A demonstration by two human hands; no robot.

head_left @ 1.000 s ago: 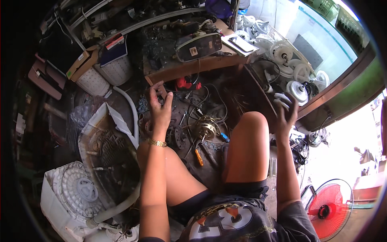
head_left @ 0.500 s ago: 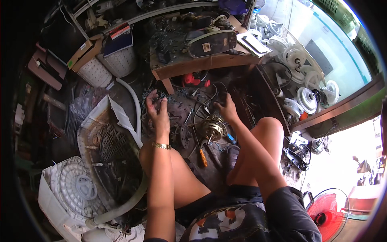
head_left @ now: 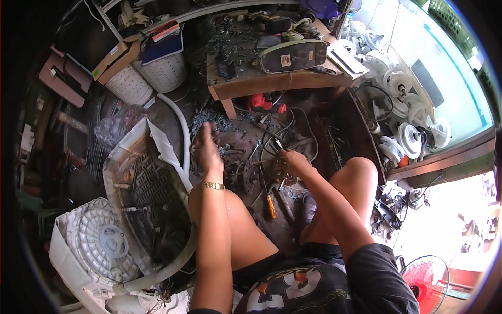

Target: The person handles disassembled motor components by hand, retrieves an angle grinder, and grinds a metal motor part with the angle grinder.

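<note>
My left hand [head_left: 209, 153] is raised above the floor, open, with its fingers stretched upward and close together. It holds nothing that I can see. My right hand [head_left: 294, 163] has its fingers curled over an electric motor [head_left: 273, 171], which lies on the floor between my feet and is partly covered by that hand. A short metal shaft [head_left: 282, 184] sticks out of the motor towards me. Just below lies a screwdriver with an orange handle [head_left: 271, 207]. Dark round metal parts [head_left: 243, 175] sit left of the motor, and cables run behind it.
A low wooden bench [head_left: 282, 86] stands ahead, with a red power tool [head_left: 261, 102] beneath it. At left lie a dirty white machine housing [head_left: 112, 167] and a grey hose [head_left: 183, 125]. White pulleys [head_left: 410, 138] are piled at right; a red fan [head_left: 423, 282] stands lower right.
My right hand has come down onto the motor from just above it. My left hand has turned edge-on, its fingers closer together. The whole scene has shifted slightly right.
</note>
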